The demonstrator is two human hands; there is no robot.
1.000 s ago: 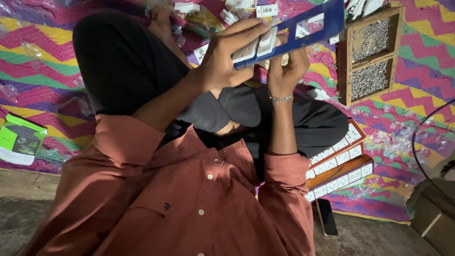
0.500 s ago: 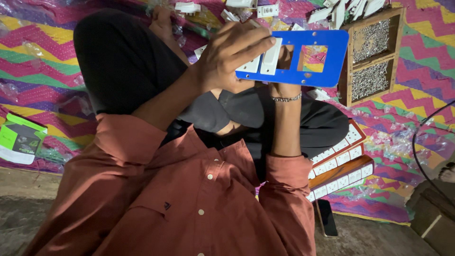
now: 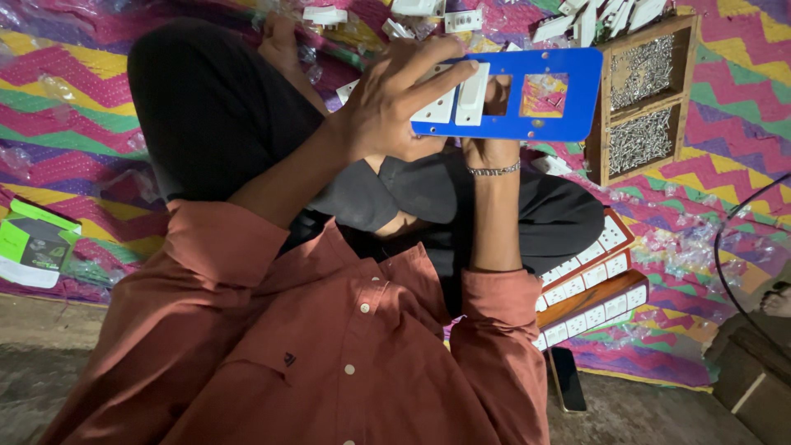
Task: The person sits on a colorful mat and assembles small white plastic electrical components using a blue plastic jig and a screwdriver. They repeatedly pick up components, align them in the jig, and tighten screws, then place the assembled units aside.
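I sit cross-legged in a rust shirt and black trousers on a bright zigzag mat. A blue switch plate (image 3: 548, 124) with rectangular cut-outs is held up over my knees, its face toward me. Two white switch modules (image 3: 457, 99) sit in its left openings. My left hand (image 3: 387, 107) grips the plate's left end, fingers spread across the white modules. My right hand (image 3: 488, 150), with a chain bracelet at the wrist, holds the plate from behind and below; its fingers show through one cut-out.
A wooden two-compartment box of screws (image 3: 643, 103) stands at the right. Stacked wooden boards with white switches (image 3: 593, 284) lie by my right knee, a phone (image 3: 566, 379) below them. Loose white parts (image 3: 428, 15) lie at the top, a green box (image 3: 33, 243) at the left.
The blue plate was tilted nearly edge-on; both hands have turned it so its flat face points at me, and it sits a little further right.
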